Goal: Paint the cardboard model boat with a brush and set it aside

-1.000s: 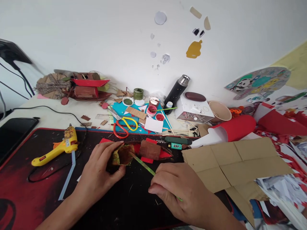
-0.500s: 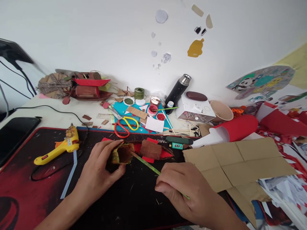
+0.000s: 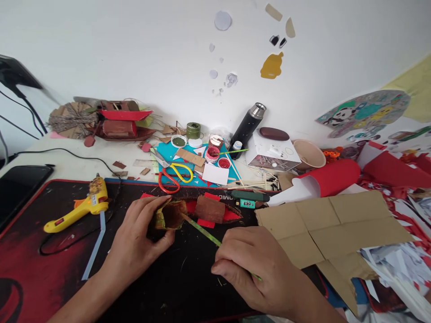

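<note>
My left hand (image 3: pixel 144 237) grips a small curved, hollow piece (image 3: pixel 175 216), brown inside with green and yellow on its outer edge, its open end turned right. Between the fingers of my right hand (image 3: pixel 252 264) is a thin green-streaked stick (image 3: pixel 204 231), slanting up to the left. Its brownish tip meets the rim of the hollow piece; whether it touches the inside I cannot tell. Just behind lies a model boat (image 3: pixel 210 209) with a brown curved roof and red parts, its left end hidden by the hollow piece.
A yellow glue gun (image 3: pixel 81 208) lies left on the dark mat. Scissors (image 3: pixel 173 172), an open pot of red paint (image 3: pixel 212 154) and a black flask (image 3: pixel 247 128) stand behind. Cardboard (image 3: pixel 333 224) and paper scraps cover the right. Finished-looking boats (image 3: pixel 119 128) sit back left.
The whole view has shifted slightly, moving everything a little left. Both hands keep their holds, and the stick's tip stays at the hollow piece's rim.
</note>
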Available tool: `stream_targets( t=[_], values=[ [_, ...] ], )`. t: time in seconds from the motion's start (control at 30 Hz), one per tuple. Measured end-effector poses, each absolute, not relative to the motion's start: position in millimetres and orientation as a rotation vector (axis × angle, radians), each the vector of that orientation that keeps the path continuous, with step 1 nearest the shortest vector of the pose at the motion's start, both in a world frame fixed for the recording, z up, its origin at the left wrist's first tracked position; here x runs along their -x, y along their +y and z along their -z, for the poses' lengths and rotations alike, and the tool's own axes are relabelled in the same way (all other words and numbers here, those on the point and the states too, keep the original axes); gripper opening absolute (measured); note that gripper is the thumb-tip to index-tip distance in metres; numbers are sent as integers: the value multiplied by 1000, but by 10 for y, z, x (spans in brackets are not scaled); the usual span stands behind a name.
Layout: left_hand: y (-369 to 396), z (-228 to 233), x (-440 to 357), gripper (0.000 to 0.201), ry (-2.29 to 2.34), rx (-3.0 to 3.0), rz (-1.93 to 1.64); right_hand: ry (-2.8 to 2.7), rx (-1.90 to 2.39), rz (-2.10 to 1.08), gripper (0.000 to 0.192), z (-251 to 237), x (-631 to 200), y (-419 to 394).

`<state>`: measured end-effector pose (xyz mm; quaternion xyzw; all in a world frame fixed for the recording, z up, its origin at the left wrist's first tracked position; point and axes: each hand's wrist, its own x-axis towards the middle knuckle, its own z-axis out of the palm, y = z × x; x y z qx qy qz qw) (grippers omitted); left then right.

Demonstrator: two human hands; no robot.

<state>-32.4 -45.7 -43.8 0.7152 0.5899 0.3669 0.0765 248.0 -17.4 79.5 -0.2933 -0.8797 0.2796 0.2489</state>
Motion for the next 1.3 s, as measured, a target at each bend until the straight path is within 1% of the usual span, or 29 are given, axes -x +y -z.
stream_targets(
  t=[0.2, 0.37, 0.53, 0.7, 0.93, 1.17, 1.3],
  values=[
    [-475, 453, 342, 52, 1781, -2085, -1117, -2343, 823, -779, 51, -811, -2557, -172],
    [-482, 460, 329, 53, 1779, -2083, -1102, -2381, 850, -707, 36, -812, -2572, -191],
    [-488, 456, 315, 53, 1746, -2146, -1084, -2429, 839, -672, 30, -779, -2522, -175],
    [-498, 459, 333, 53, 1763, -2115, -1085, -2454, 830, -630, 29, -775, -2486, -162],
    [-479, 462, 386, 54, 1782, -2099, -1086, -2459, 815, -706, 25, -778, -2545, -150],
    [-499, 480, 383, 54, 1777, -2090, -1099, -2470, 855, -718, 30, -773, -2626, -172],
    [-520, 485, 342, 54, 1764, -2067, -1082, -2489, 859, -745, 29, -749, -2573, -172]
  ],
)
